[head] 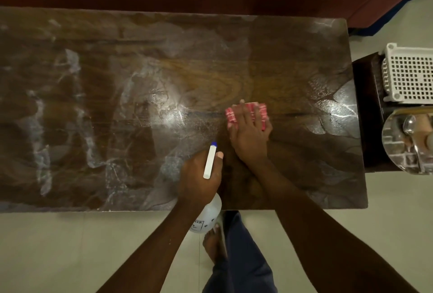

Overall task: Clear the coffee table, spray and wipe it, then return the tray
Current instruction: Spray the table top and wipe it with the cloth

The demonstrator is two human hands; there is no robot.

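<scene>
Right of frame centre, the right hand (249, 133) presses flat on a mostly hidden pink cloth (232, 115) on the streaky surface (117, 105), the left hand (201, 175) grips a half-hidden spray bottle (209, 215), and the tray (396, 142) is cropped at right.

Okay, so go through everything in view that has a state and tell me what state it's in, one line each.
coffee table: cleared, streaked with wet spray across the left and middle.
spray bottle: held upright in the left hand, nozzle over the table.
cloth: folded, pressed flat on the table under the right hand.
round tray: off the table, on a side stand to the right, loaded.
white basket: beside the tray, contents not visible.
</scene>
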